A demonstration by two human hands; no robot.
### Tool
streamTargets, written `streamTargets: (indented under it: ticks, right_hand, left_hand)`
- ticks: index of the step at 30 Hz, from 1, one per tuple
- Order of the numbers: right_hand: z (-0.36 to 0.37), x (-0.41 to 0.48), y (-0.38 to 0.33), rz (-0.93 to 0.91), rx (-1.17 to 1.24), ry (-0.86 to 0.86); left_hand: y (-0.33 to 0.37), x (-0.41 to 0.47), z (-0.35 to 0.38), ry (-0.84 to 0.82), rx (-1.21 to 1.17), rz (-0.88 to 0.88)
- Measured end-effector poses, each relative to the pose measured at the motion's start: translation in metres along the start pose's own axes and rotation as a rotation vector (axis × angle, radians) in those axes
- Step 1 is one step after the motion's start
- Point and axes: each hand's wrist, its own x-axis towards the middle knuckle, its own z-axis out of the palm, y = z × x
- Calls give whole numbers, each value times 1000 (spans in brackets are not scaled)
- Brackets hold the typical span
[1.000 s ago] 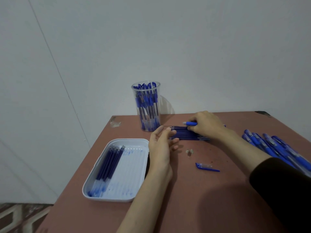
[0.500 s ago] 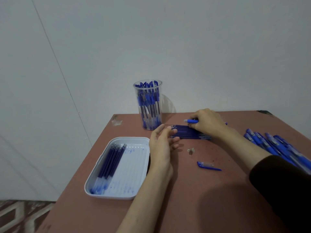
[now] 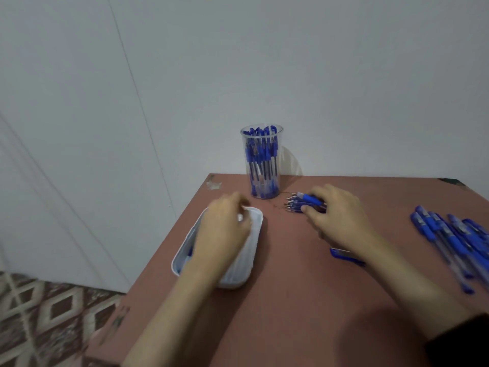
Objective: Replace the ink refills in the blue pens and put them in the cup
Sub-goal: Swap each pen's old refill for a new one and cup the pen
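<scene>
Now | left hand (image 3: 222, 234) over tray (image 3: 252, 242), grip unclear | right hand (image 3: 341, 221) holds pen (image 3: 308, 199)

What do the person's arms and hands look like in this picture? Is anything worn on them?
Both hands are bare: the left hand and the right hand wear no gloves, and no ring, watch or bracelet shows, though the left one is blurred. The left forearm is uncovered as far as the picture reaches. The right forearm is bare too, up to a dark sleeve at the lower right corner.
</scene>
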Motion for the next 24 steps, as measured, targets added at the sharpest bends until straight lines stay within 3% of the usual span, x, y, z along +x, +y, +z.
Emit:
streamTargets:
  ticks: [3, 6, 14, 21, 24]
  right_hand:
    - [0, -4, -4, -6, 10, 18]
    - [-2, -6, -3, 5, 36, 38]
    - [-4, -9, 3, 48, 43, 39]
    - [-5, -11, 6, 47, 53, 49]
    - [-7, -10, 6, 55, 58, 49]
  left_hand:
    - [-34, 6, -19, -152, 331, -146]
    - [-41, 6, -24, -310, 443, -193]
    - [-32, 4, -18, -334, 543, -143]
    - [3, -2, -14, -408, 817, -46]
    - [5, 1, -18, -376, 770, -91]
